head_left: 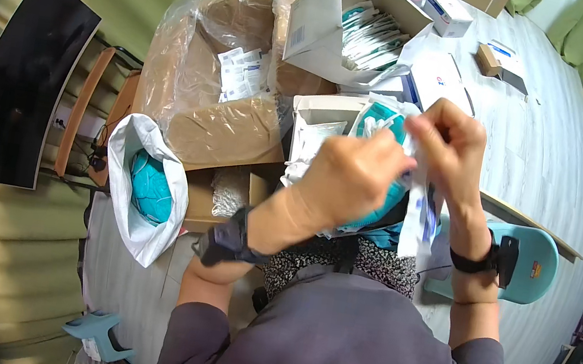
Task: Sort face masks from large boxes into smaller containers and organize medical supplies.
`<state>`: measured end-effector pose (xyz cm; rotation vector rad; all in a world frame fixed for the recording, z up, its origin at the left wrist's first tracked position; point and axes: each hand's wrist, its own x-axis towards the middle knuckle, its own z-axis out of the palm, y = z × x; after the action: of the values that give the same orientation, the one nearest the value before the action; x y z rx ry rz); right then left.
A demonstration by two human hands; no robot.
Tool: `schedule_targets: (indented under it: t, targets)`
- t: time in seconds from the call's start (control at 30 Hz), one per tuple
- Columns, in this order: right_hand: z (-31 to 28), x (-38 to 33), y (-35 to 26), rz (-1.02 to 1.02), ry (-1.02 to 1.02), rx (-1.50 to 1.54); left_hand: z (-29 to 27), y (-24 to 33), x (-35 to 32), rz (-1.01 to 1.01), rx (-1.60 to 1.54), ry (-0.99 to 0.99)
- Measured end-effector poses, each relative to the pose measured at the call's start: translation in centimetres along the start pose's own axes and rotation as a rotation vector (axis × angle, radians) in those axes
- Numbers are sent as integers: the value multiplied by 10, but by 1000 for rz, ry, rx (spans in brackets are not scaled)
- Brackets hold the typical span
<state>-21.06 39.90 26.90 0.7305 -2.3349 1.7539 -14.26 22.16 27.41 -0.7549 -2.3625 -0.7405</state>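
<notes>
My left hand (349,175) and my right hand (447,149) are raised together in front of me, both gripping a clear plastic wrapper (416,216) that holds a teal item (383,124). The fingers of both hands pinch the wrapper's top edge, and its loose end hangs down between my wrists. Just behind my hands stands an open white box (315,121) with more wrapped items inside. Each wrist carries a black band.
A white bag (132,151) with teal items inside sits at the left. Cardboard boxes under clear plastic (223,81) lie beyond it. An open carton of wrapped packets (367,31) and small white boxes (448,13) are at the back. A teal stool (531,267) stands at the right.
</notes>
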Motion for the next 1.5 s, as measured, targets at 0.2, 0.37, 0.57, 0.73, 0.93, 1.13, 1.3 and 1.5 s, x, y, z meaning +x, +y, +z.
schedule_targets:
  t: [0.2,0.37,0.57,0.73,0.93,1.13,1.3,1.5]
  targets:
    - [-57,32,81,51,508,236,-46,46,-4,165,-256,162]
    - [-77,14,81,210,478,473,-35,19,-18,-151,-237,353]
    - [-47,-47,55,232,-72,804,-16,7,-18,-438,-392,604]
    - [-27,-56,32,199,-167,737,-10,-2,-23,-499,-488,528]
    - [-45,-49,15,-91,18,165,-52,-20,-18,-736,-836,431]
    - [-39,-42,4,-272,-17,-71,-72,-10,9,-369,-421,0]
    - [-38,-44,3,-179,54,-167,-71,-3,4,-378,-444,83]
    - [-35,-40,-2,-349,49,-317,-63,-5,-1,-435,-486,-123]
